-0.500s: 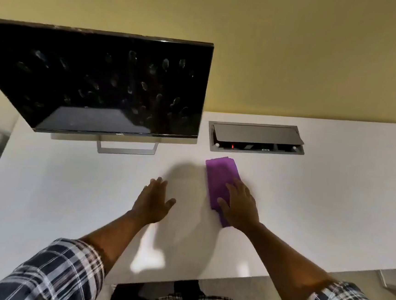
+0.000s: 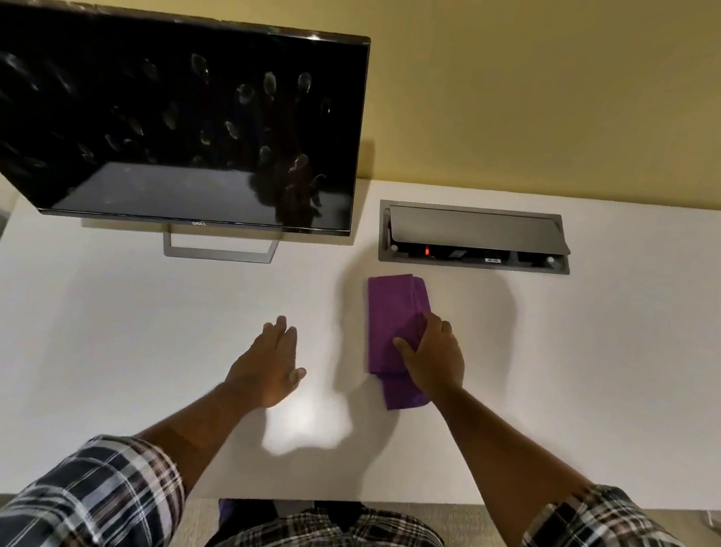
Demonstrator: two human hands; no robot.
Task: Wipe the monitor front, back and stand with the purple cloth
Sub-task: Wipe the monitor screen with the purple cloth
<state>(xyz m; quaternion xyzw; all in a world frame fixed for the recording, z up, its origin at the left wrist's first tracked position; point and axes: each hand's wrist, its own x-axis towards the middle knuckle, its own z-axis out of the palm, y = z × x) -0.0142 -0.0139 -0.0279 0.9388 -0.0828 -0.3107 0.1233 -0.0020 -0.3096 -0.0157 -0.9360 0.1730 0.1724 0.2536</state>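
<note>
cloth [image 2: 389,319] soft, light, folded, right of monitor [image 2: 167,125] | your right hand [image 2: 434,358] curls onto its middle; gather there | left hand [image 2: 268,365] flat, holding nothing

One head-worn view looks forward and down, close above the white desk [image 2: 83,336]

A white desk [image 2: 602,381] fills the middle of the frame. On it, the monitor's stand [image 2: 219,250] sits at upper left and a folded purple cloth [image 2: 390,315] at center. A grey cable box [image 2: 475,237] is set into the desk just above the cloth.
</note>
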